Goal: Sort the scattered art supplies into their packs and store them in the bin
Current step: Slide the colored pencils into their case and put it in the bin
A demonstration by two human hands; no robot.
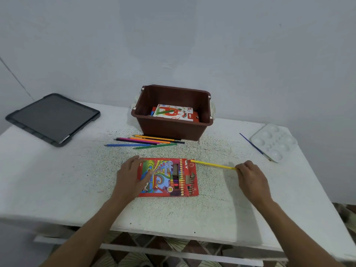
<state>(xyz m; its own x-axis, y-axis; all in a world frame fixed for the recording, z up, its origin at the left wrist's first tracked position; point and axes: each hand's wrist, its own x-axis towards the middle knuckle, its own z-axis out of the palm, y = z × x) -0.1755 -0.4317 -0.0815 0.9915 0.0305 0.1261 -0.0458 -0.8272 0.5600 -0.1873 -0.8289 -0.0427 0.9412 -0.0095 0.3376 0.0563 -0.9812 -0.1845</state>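
Note:
A red colour-pencil pack [173, 177] lies flat near the table's middle. My left hand [132, 177] presses on its left end, holding it. My right hand [250, 176] pinches the end of a yellow pencil [212, 164], whose tip touches the pack's upper right corner. Several loose colour pencils [146, 142] lie in a bundle between the pack and the brown bin [171, 128]. Inside the bin lies an oil pastel box [173, 112] on other packs.
A tablet in a dark case [52, 118] rests at the back left. A white paint palette [274, 140] sits at the right with a blue paintbrush [256, 147] beside it. The table's front edge [173, 234] is close to me.

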